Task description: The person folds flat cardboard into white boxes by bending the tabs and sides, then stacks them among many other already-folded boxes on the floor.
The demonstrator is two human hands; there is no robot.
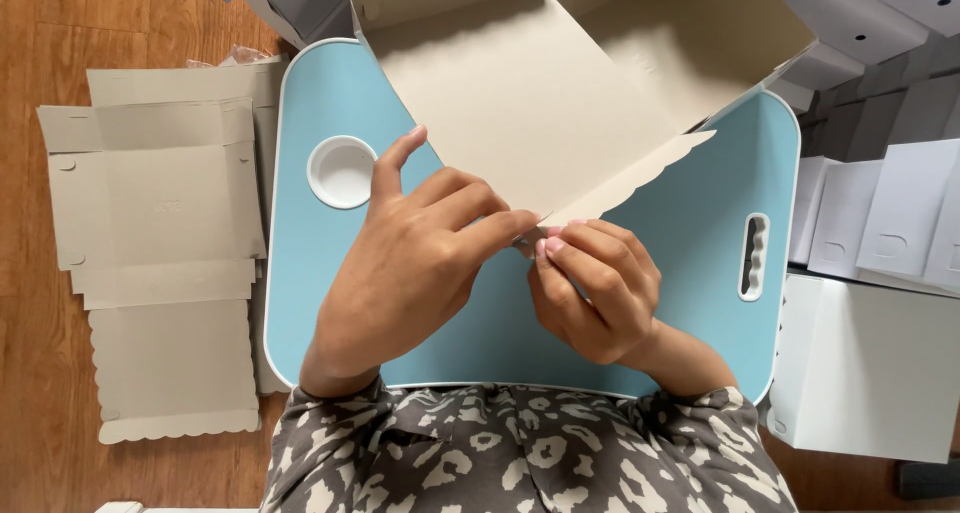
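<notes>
Item: cardboard box (560,83), half-folded, grey-beige inside, held up over the light blue bench (480,343). Two walls stand raised at the far side; a scalloped flap (640,178) runs along the near right edge and comes to a corner at the centre of the view, where both hands meet.

Left hand (415,268): fingers curled, thumb and forefinger closed in a pinch on the near corner of the box; the remaining fingers tucked, one finger raised towards the box panel.

Right hand (595,288): fingers bent inward, fingertips (550,245) pressed on the same corner at the end of the scalloped flap, touching the tips of the left hand.

Bench: rounded corners, white rim, a round white cup recess (342,171) at the left and a slotted handle opening (752,256) at the right.

Surroundings: a stack of flat unfolded box blanks (160,243) lies on the wooden floor (40,423) to the left of the bench, with scalloped edges at the near end. Finished white boxes (870,363) stand to the right, with more piled at the top right. Patterned sleeves (520,453) show at the bottom edge.
</notes>
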